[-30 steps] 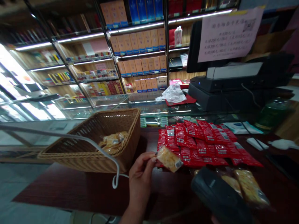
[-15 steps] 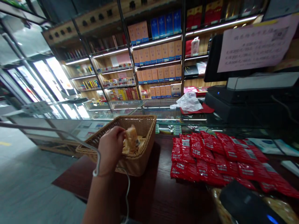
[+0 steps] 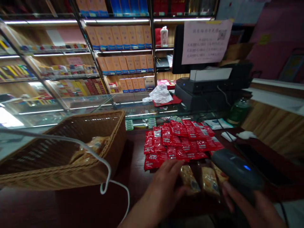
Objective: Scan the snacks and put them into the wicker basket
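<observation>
Golden packets (image 3: 209, 181) lie just right of the left hand (image 3: 165, 180).

Snack wrappers (image 3: 210, 181) and red packets (image 3: 175, 141) look glossy plastic, the scanner (image 3: 235, 169) matt, the basket (image 3: 118, 139) rough-woven.

A dark handheld scanner (image 3: 234, 167) slants, its rounded head towards the upper left, a blue light (image 3: 247, 167) glowing on top. Left of the scanner, three oblong golden snacks (image 3: 209, 181) lie side by side in clear wrappers, the nearest partly hidden behind it.
</observation>
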Tool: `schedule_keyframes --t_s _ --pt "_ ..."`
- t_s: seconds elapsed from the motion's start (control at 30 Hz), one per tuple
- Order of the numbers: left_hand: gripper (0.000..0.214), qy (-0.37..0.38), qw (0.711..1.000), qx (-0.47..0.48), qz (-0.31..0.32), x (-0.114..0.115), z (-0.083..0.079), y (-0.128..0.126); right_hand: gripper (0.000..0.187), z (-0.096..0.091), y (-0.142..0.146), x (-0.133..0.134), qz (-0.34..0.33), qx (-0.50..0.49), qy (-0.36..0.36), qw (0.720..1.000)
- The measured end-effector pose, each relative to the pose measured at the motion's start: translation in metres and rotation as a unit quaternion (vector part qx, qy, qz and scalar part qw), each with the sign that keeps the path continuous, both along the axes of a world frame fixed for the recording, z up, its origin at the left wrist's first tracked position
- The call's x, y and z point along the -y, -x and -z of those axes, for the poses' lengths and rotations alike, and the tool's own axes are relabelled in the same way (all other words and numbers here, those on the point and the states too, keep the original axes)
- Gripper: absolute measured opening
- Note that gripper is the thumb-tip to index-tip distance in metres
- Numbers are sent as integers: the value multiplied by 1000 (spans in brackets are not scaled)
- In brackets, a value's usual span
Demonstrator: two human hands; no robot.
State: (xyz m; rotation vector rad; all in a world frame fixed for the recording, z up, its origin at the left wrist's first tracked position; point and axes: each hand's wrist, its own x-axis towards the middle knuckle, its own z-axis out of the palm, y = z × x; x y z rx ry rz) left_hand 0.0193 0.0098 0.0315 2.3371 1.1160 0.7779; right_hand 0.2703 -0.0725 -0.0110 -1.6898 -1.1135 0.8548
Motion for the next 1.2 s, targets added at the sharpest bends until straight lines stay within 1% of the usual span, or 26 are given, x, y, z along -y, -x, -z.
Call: schedule_keyframes --t_s 0.07,0.1,0.17,0.23,0.3,0.37,0.43,0.53,0.6,0.63,0.67,0.7,0.73,0.77,0.8,0.87,0.9,0.93,0.97,1.03,1.1,1.13,1.17,1.2 --pt "95 64 997 -43 18 3 17 -22 54 -2 -2 4 3 -1 5 1000" --pt "103 79 995 -58 17 3 23 -29 54 -5 0 5 2 -8 8 1000" --pt "106 91 993 -79 3 2 31 -35 55 -8 5 8 -11 -21 19 1000" --pt "107 81 994 -77 -15 3 38 -34 55 -8 12 8 -16 -16 28 999" --pt "107 50 997 -45 -38 7 44 -29 51 -4 19 7 -4 -3 39 999" --pt "108 -2 998 5 -62 14 48 -24 46 1 28 4 -7 -8 51 999" --pt "107 -57 995 49 -68 21 48 -22 42 3 37 -1 1 -26 40 999" --pt "101 -129 986 90 -53 30 45 -23 49 2 49 -7 8 -39 33 999" --pt "96 -175 976 120 -53 33 42 -23 50 0 53 -9 -6 -38 57 998" --pt "96 -185 972 135 -52 35 41 -22 51 -1 54 -10 -13 -44 68 997" --pt "97 -177 971 152 -49 35 40 -21 53 -2 55 -10 -15 -54 73 996" --pt "98 -149 973 172 -43 35 38 -18 55 -2 55 -9 -5 -64 76 995" --pt "99 -101 975 194 -39 34 35 -15 56 -3 56 -8 13 -70 78 994" --pt "95 -40 974 220 -38 33 31 -11 56 -4 57 -7 32 -71 74 994" --pt "85 26 968 246 -38 30 26 -6 55 -5 58 -6 46 -68 69 994" --pt "51 147 944 294 -43 24 14 2 47 -8 60 -5 57 -65 69 994" --pt "36 194 929 314 -42 21 9 6 43 -10 60 -4 51 -65 68 994" --pt "24 234 912 334 -41 17 4 10 41 -11 60 -4 46 -70 68 994" --pt "18 269 895 354 -41 15 0 12 40 -11 60 -4 45 -76 66 994" --pt "15 330 858 390 -50 11 -5 15 42 -10 59 -5 43 -81 53 994" --pt "16 376 827 413 -62 11 -6 15 46 -8 58 -7 38 -82 35 995" --pt "16 391 816 420 -67 11 -6 15 47 -7 58 -9 38 -81 28 996" --pt "16 396 812 423 -70 11 -6 15 47 -6 58 -10 37 -79 22 996" --pt "14 389 815 424 -75 10 -5 16 46 -5 58 -11 36 -77 18 996"
